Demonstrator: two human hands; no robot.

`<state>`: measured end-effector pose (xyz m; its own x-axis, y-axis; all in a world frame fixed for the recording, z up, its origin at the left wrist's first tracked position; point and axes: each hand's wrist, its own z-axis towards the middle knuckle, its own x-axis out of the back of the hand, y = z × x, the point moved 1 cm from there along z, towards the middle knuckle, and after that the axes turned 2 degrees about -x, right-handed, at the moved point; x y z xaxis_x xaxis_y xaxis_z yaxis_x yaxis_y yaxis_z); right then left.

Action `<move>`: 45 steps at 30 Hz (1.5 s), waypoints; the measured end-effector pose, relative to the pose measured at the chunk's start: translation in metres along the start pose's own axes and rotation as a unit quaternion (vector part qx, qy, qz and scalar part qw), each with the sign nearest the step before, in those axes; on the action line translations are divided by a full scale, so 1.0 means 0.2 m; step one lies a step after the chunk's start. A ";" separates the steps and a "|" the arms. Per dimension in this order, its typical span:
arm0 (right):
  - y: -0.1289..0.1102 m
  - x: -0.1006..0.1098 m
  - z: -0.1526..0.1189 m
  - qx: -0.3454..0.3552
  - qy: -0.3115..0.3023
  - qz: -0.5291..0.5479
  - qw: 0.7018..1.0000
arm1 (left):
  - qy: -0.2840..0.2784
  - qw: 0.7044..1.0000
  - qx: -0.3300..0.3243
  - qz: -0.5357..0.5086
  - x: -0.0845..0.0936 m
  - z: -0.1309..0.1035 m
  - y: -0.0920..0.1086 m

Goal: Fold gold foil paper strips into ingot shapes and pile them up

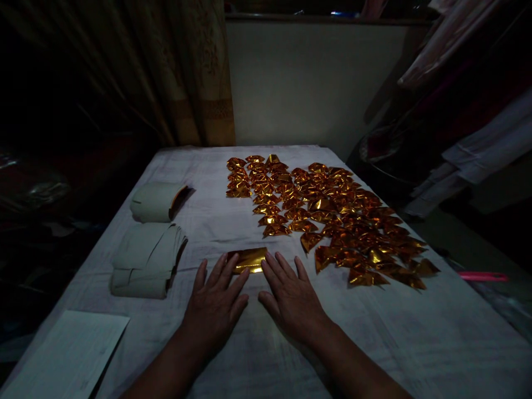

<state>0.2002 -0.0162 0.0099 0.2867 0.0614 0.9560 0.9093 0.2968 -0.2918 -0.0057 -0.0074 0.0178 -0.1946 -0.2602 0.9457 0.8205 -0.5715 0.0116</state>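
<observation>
Two hands point(216, 305) point(293, 299), one gold strip point(252, 259), dozens gold folds point(275, 230), two-plus curled stacks point(153, 202).

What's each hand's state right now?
Left hand: open, fingers spread, fingertips at the left end of the gold foil strip.
Right hand: open, fingertips at its right end.

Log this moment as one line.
left hand: on gold foil strip, left end | right hand: at its right end | folded gold pieces: beyond, right | curved pale stacks: left
</observation>
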 end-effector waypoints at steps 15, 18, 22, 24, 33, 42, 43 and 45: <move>-0.08 0.00 0.02 0.055 0.042 -0.008 0.998 | 0.017 0.999 -0.045 0.021 0.03 -0.07 -0.09; -0.13 0.00 0.03 0.108 0.014 0.018 0.994 | 0.023 0.999 -0.037 -0.002 0.02 -0.06 -0.07; -0.11 0.01 0.01 0.083 -0.005 0.027 0.996 | 0.025 0.999 -0.015 -0.017 0.02 -0.06 -0.07; -0.07 0.02 -0.02 0.045 0.000 0.021 0.999 | 0.017 1.000 -0.009 -0.021 0.03 -0.06 -0.08; 0.03 0.05 0.00 -0.004 0.048 0.032 0.998 | 0.008 0.993 0.071 -0.097 0.05 0.11 -0.13; 0.08 0.06 0.20 -0.002 0.117 0.140 0.983 | 0.045 0.982 0.137 -0.119 -0.08 0.11 -0.21; 0.08 0.05 0.20 0.006 0.128 0.148 0.981 | 0.048 0.981 0.134 -0.130 -0.08 0.11 -0.21; 0.08 0.04 0.19 0.019 0.154 0.160 0.975 | 0.051 0.979 0.130 -0.150 -0.06 0.11 -0.20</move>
<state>0.2049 0.0249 0.0136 0.6368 -0.1304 0.7599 0.7477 0.3450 -0.5674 -0.0246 0.0365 0.0123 -0.4890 -0.1960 0.8499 0.8251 -0.4199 0.3779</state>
